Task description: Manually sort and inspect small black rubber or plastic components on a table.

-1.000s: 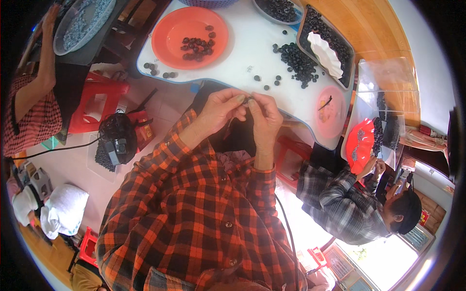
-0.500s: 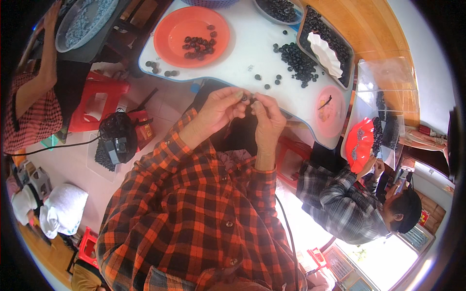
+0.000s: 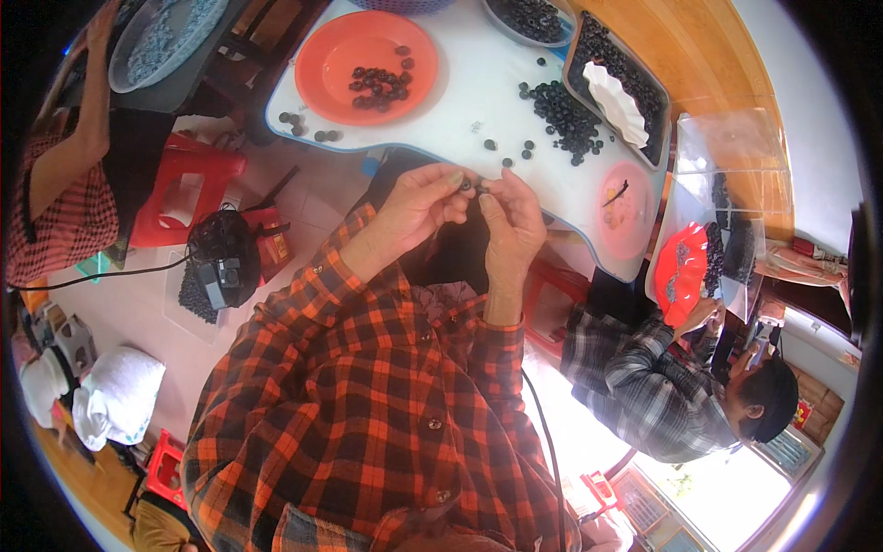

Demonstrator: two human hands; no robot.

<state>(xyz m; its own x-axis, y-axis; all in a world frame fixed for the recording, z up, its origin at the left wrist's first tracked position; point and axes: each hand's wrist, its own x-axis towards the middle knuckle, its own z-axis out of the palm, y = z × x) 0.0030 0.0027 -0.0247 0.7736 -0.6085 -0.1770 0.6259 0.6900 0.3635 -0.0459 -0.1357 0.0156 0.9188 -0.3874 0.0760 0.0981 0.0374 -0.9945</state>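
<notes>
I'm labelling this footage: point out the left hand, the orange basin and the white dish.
Left hand [image 3: 418, 201]: head view, middle of the hand.
Orange basin [image 3: 328, 61]: head view, bare inside, toward its left.
White dish [image 3: 615, 103]: head view, middle of its body.

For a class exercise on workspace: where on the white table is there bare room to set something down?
Mostly between the orange basin and black pile; a smaller patch lies between pile and pink dish. Crowded: the far right, with pile, filled tray and bowl.
</notes>
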